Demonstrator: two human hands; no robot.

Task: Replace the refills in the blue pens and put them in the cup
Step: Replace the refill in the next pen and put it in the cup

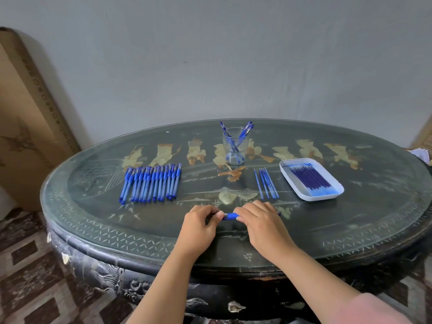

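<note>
On the table (93, 206), a row of blue pens (150, 183) overlaps, so the exact count is unclear. Left grip (201, 224) and right grip (259, 220) curl round one pen (230, 216) near the front edge, hiding both ends. Cup (235, 146): about four pens. Loose refills (266, 183): four or five. One tray (292, 163): refills bunched, uncountable.

Clear plastic cup (235, 146); glossy glass-topped table (374, 218).
</note>
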